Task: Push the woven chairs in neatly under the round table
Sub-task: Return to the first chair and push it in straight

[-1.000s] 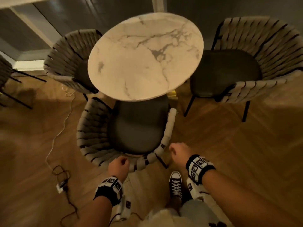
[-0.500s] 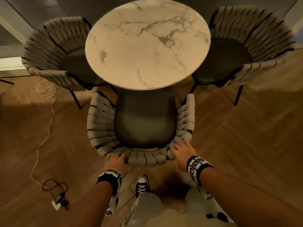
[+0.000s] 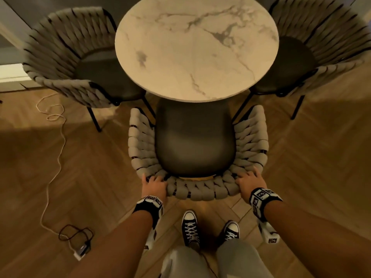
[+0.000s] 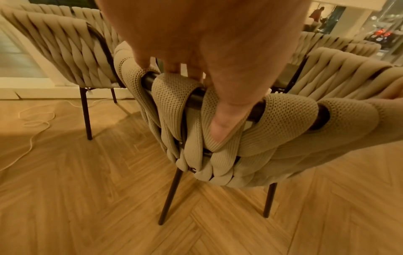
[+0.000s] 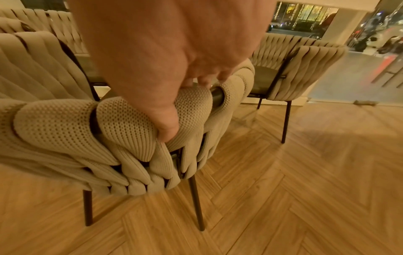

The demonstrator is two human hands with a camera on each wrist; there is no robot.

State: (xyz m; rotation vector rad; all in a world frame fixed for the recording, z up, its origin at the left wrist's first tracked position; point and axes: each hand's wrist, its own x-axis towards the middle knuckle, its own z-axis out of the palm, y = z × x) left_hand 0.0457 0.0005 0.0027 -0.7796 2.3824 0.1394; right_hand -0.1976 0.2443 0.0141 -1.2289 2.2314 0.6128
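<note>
- Gripping the top rail of the near woven chair (image 3: 197,189), the left hand (image 3: 154,186) has its fingers curled over the rail's left corner and its thumb pressed on the outer weave.
- The right hand (image 3: 251,183) holds the rail's right corner the same way, fingers over the top and thumb down the back.
- Both hands wear black-and-white wrist bands (image 3: 261,196).
- That chair stands square to the round marble worktop (image 3: 196,47); the front of its dark seat (image 3: 194,137) lies under the worktop's near edge, with most of the seat out in the open.
- A second woven chair (image 3: 66,57) stands at the worktop's left, its seat partly under the rim.
- A third woven chair (image 3: 325,43) stands at the right, likewise tucked partway.
- Two black laced sneakers (image 3: 189,229) stand on the herringbone wood floor (image 3: 311,167) just behind the near chair.
- A pale cable (image 3: 58,157) trails over the floor at the left to a small plug block (image 3: 81,252).
</note>
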